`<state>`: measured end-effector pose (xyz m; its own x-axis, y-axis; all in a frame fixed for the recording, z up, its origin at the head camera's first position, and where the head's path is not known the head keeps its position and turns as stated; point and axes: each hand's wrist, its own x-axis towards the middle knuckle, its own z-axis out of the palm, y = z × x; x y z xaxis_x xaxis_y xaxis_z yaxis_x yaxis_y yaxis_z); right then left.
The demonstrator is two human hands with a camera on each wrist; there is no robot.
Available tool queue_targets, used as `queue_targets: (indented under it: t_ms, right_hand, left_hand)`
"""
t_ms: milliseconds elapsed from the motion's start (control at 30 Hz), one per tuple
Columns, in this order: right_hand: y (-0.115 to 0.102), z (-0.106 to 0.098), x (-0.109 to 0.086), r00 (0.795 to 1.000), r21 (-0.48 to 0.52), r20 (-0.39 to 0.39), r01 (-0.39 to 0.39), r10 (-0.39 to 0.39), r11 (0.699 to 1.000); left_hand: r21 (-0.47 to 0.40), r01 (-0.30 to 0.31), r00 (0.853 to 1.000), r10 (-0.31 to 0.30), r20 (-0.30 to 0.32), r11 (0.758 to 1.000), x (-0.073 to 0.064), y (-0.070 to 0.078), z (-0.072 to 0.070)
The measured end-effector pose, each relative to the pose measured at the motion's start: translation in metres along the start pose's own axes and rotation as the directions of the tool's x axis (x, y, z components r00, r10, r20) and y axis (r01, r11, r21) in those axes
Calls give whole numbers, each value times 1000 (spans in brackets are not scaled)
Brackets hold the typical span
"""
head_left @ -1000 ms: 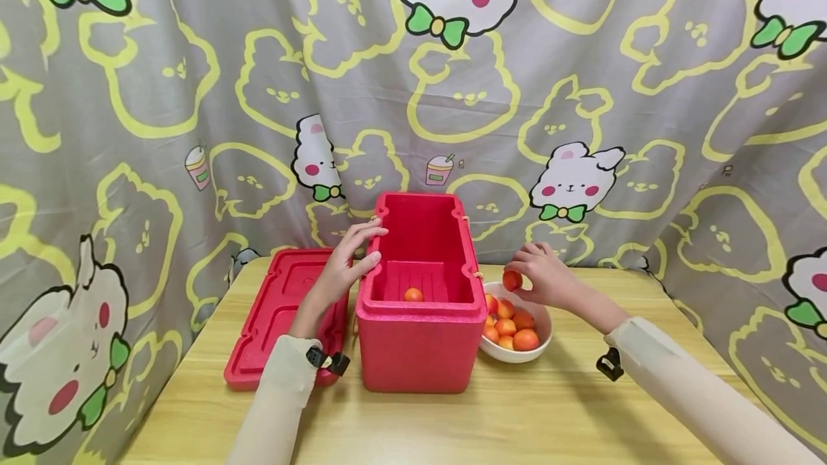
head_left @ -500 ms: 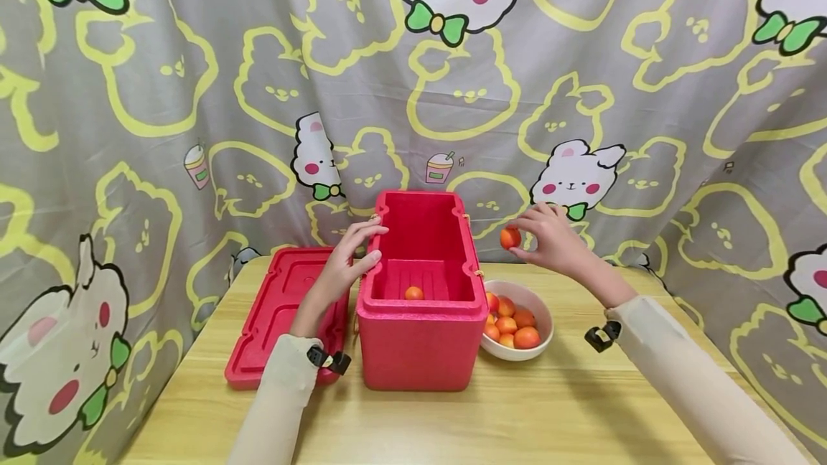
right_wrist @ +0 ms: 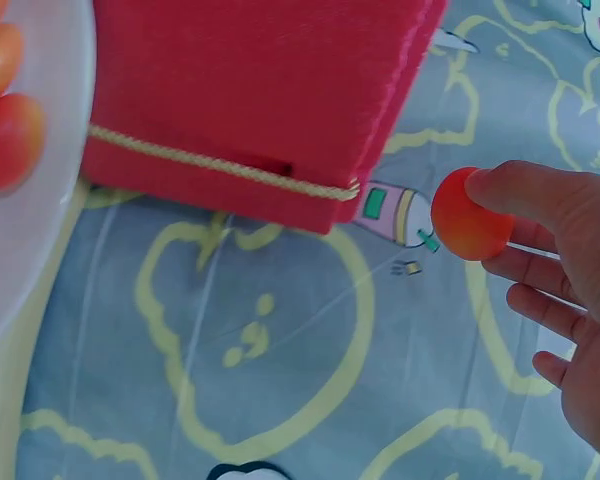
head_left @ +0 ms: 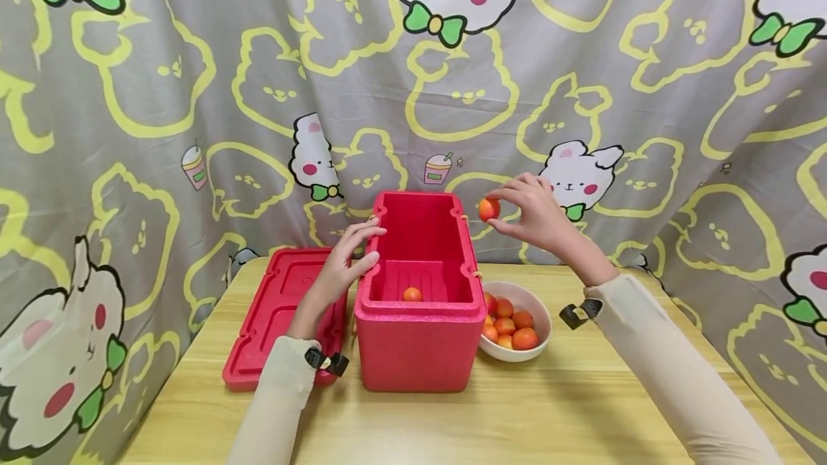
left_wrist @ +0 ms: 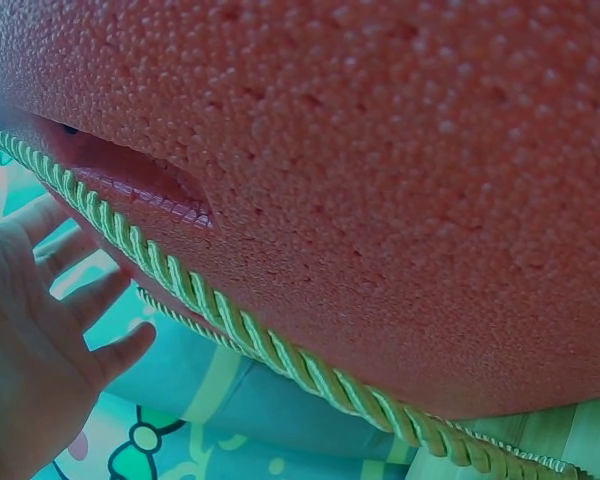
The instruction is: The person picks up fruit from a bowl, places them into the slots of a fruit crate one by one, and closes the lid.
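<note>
My right hand [head_left: 533, 214] pinches a small round orange-red fruit [head_left: 489, 209] between thumb and fingertips, raised beside the far right corner of a red foam box [head_left: 416, 354]. In the right wrist view the fruit [right_wrist: 470, 213] is smooth, with the thumb over its top. The box stands lidless, and one orange fruit [head_left: 412, 295] lies on its floor. My left hand [head_left: 339, 268] rests at the box's left rim with its fingers extended. Close in the left wrist view are the box's pebbled side [left_wrist: 410, 200] and a twisted yellow rope [left_wrist: 270, 345].
A white bowl [head_left: 541, 332] holding several orange-red fruits stands against the box's right side. The red lid [head_left: 258, 339] lies on the wooden table [head_left: 517, 422] at the left. A grey patterned curtain [head_left: 388, 99] hangs behind and around the table.
My right hand has lifted the fruit up out of the bowl, then carried it left toward the box. My left hand has stayed at the rim.
</note>
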<state>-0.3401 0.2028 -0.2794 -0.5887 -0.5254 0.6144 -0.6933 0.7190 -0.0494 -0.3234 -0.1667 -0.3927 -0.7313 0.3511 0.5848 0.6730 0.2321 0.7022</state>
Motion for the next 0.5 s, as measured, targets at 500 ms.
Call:
queue_targets:
  t_ms: [500]
  right_hand:
    - [-25, -9, 35, 996, 14, -26, 85, -85, 996]
  left_hand:
    - [12, 6, 1000, -6, 0, 1000, -1, -1, 1]
